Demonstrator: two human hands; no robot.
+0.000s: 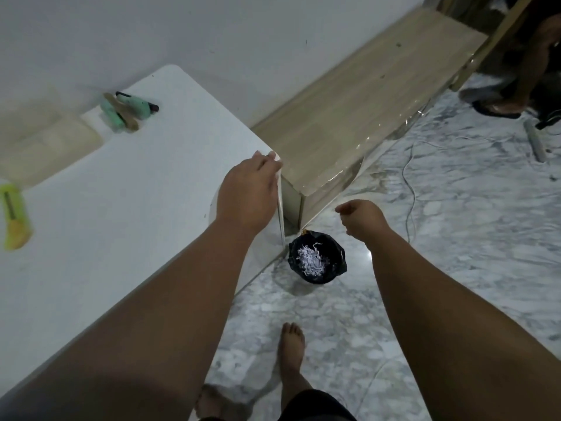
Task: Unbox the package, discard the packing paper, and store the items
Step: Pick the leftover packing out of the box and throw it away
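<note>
A small bin lined with a black bag (317, 256) stands on the floor by the table's corner, with shredded white packing paper (311, 262) inside it. My left hand (247, 192) lies palm-down on the corner of the white table (121, 208), fingertips at the edge, holding nothing. My right hand (362, 218) hangs above and just right of the bin, fingers curled in with nothing visible in them. Mint-green items with a wooden handle (124, 110) lie at the table's back. A yellow-green cutter (13, 215) lies at its left edge.
A pale beige flat box (48, 144) sits at the table's back left. A low wooden bench (364, 110) runs along the wall beyond the table. A white cable (409, 183) trails over the marble floor. Another person's foot (501, 106) shows at top right. My bare feet (291, 354) stand below.
</note>
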